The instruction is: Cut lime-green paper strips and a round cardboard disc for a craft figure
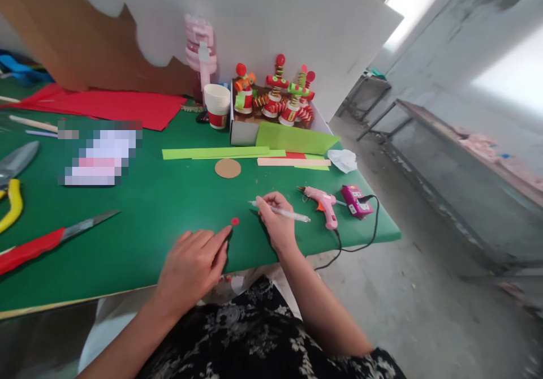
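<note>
A small red paper circle (235,221) lies flat on the green tabletop. My left hand (193,263) rests just below it, index finger stretched out with its tip at the circle's lower edge and the other fingers loosely bent; it grips nothing. In my right hand (278,220) is a slim, clear pen (292,215), its tip pointing left toward the circle but apart from it. Above the hands lies a round brown cardboard disc (228,168).
A pink glue gun (323,202), with its cord trailing over the edge, lies right beside a purple box (355,201). Green paper strips (216,153), stacked paper cups (218,107) and a box of paper-cup figures (244,133) stand beyond. Left are a red-handled knife (55,242) and scissors (14,198).
</note>
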### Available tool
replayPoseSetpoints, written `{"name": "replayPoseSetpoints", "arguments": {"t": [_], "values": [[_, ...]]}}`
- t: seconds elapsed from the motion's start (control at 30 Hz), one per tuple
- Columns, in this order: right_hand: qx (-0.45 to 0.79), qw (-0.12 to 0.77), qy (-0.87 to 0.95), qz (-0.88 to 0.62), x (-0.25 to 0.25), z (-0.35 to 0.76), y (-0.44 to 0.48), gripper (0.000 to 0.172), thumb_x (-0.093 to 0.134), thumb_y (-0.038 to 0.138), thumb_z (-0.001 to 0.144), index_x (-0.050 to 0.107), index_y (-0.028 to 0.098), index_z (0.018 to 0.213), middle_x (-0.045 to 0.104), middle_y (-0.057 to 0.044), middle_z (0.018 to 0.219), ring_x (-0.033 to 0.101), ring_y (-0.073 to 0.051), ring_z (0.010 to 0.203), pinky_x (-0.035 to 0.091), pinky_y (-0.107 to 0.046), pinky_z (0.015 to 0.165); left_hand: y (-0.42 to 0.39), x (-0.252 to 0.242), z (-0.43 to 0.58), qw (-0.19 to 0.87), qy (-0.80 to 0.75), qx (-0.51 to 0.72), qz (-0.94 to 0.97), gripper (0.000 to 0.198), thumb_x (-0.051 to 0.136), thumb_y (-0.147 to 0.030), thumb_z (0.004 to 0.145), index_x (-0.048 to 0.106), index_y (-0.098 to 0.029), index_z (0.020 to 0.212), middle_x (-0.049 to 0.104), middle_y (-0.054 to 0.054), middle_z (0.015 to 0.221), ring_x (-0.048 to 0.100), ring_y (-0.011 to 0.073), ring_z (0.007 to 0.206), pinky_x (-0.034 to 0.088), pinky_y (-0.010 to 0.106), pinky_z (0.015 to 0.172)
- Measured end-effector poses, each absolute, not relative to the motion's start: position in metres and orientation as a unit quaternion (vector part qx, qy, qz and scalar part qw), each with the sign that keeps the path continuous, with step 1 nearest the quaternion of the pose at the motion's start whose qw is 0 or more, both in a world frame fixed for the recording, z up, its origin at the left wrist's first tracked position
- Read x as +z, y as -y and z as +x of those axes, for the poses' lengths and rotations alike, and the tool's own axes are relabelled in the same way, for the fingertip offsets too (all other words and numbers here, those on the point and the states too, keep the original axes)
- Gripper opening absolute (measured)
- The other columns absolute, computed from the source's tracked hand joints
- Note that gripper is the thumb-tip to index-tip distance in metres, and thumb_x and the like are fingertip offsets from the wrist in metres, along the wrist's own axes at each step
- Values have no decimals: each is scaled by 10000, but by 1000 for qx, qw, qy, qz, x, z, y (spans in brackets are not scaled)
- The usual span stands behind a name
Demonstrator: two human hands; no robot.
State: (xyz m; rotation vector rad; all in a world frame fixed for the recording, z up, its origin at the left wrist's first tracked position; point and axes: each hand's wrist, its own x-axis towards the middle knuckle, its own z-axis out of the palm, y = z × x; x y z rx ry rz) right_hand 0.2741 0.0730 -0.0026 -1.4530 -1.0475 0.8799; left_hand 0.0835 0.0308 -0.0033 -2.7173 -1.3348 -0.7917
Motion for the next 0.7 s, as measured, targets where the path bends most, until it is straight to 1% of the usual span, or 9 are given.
{"name": "replayPoseSetpoints", "arguments": {"t": [0.1,0.23,0.33,0.43,0.57,0.63,0.7], "values": [[376,542,437,-612,-1,274,-73,277,642,461,769,523,225,685,516,61,543,418,-95,470,330,-221,462,-36,1,77,-24,434,-257,-863,326,409,-195,985,702,-162,1123,641,29,741,581,182,715,441,333,698],[380,536,446,-607,1,274,-71,259,633,441,765,525,221,682,518,60,536,437,-97,470,343,-218,468,-59,11,66,-25,377,-176,-909,356,388,-117,932,716,-165,1062,659,61,821,595,203,793,458,336,707],[375,529,461,-606,4,274,-70,222,631,414,748,538,222,686,521,59,544,458,-103,489,360,-217,481,-78,11,60,2,305,-191,-933,359,406,-85,898,724,-203,1016,630,18,706,570,162,667,418,299,622],[366,509,485,-610,6,275,-68,232,643,409,728,534,225,639,534,53,539,474,-108,501,374,-217,487,-88,1,58,37,246,-219,-943,358,438,-115,903,713,-233,1100,595,-12,621,543,141,576,390,282,565],[408,499,472,-602,6,274,-67,334,636,507,773,503,231,641,528,57,471,434,-99,413,351,-216,427,-89,-14,58,53,241,-201,-948,413,430,-129,906,673,-227,1225,598,-6,610,564,152,563,418,282,541],[409,501,474,-599,6,273,-67,327,647,514,774,522,229,674,537,57,477,445,-100,412,356,-214,426,-89,-16,59,57,235,-187,-952,432,431,-127,901,654,-210,1262,595,-3,600,566,157,550,423,284,526],[391,504,487,-596,5,273,-68,280,660,477,764,549,228,699,556,51,514,473,-105,449,373,-214,449,-88,-15,60,60,232,-181,-954,436,438,-120,900,643,-195,1277,597,3,594,570,158,542,417,281,519]]}}
